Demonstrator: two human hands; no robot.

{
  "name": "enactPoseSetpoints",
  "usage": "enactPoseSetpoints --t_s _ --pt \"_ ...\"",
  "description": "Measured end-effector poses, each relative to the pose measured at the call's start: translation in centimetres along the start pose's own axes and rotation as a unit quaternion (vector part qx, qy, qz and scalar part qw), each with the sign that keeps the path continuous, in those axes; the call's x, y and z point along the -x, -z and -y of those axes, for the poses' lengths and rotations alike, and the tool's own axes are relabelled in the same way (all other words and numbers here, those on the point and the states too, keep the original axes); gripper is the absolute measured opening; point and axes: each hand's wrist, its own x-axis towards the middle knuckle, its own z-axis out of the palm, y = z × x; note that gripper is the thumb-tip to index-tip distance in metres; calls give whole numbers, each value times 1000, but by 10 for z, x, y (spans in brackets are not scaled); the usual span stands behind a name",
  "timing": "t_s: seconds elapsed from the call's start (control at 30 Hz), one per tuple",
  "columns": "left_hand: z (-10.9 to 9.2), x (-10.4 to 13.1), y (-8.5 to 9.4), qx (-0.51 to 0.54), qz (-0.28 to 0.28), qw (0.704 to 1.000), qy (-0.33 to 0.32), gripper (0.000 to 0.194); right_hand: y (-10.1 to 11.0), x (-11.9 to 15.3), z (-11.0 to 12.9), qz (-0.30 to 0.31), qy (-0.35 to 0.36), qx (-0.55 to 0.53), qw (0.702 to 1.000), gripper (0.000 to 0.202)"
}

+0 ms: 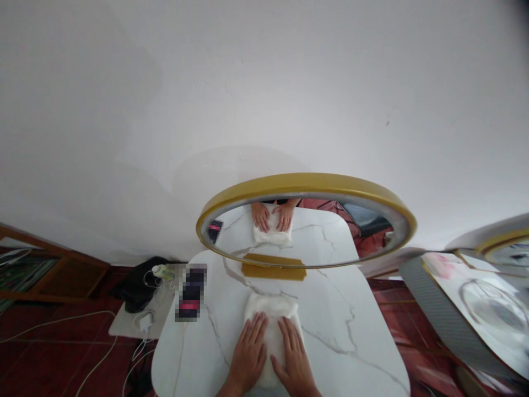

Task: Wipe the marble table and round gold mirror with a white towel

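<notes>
A white, soft-looking folded cloth (273, 305) lies on the white marble-patterned table (351, 331) in front of me. My left hand (249, 350) rests flat on the cloth's left side, fingers stretched out. On its right side lies my right hand (292, 353), also flat, with the thumb held apart from the fingers. Neither hand grips anything. Beyond the cloth stands a round gold-framed mirror (314, 237) on a gold base (273, 268); both hands and the cloth are reflected in it.
A blurred-out dark phone-like thing (191, 292) lies at the table's left edge. To the left are a black bag (136, 286), a green-and-white bottle (163, 271) and white cables (144, 325). A second white table (487, 298) stands right. The wall (264, 99) rises behind.
</notes>
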Motion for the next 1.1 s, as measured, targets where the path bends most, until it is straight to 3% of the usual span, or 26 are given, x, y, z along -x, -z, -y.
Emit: enactPoseSetpoints --t_s 0.07,0.27,0.83,1.1 --pt "3 5 -4 -1 7 1000 -2 61 -8 0 3 -27 -26 30 999 76" --pt "6 3 -17 10 -5 999 44 70 -18 -11 -1 -42 4 76 996 81" --pt "24 -66 -19 45 -30 997 56 65 2 -73 -35 -43 3 88 995 78" --pt "25 -70 -25 17 -53 997 49 63 -1 -78 -42 -58 16 97 993 79"
